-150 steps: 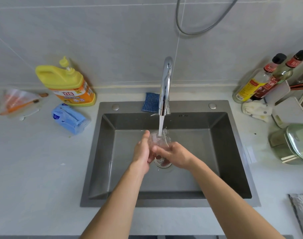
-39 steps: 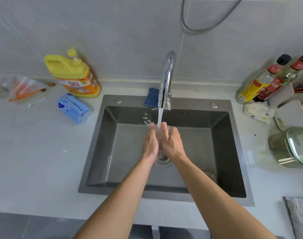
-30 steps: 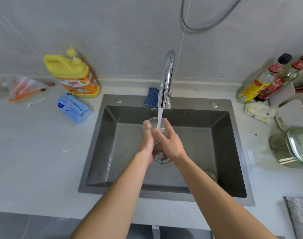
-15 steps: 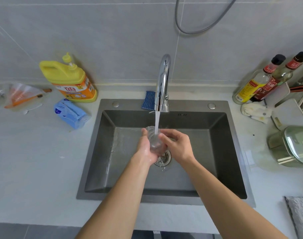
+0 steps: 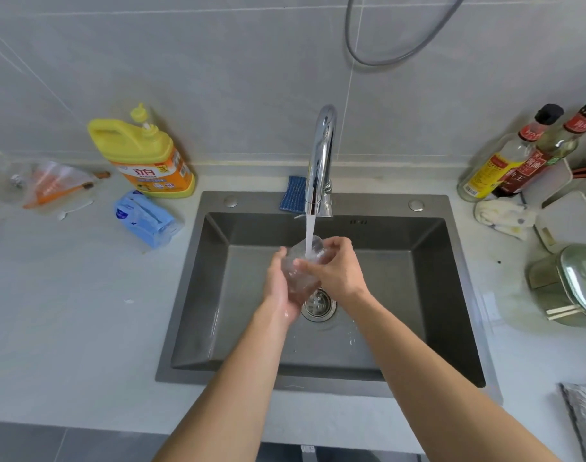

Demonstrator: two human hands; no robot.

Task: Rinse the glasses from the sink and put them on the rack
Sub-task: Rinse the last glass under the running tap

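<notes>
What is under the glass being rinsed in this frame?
The metal drain strainer shows beneath the glass, on the sink floor. The left hand and the glass cover its upper left part. The right hand grips the glass too.

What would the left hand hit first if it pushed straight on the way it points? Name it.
With the glass it grips, the left hand would first cross the water stream, then probably meet the tap; depth is unclear.

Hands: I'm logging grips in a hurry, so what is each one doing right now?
Left hand: holds the glass.
Right hand: fingers grip the same glass.
</notes>
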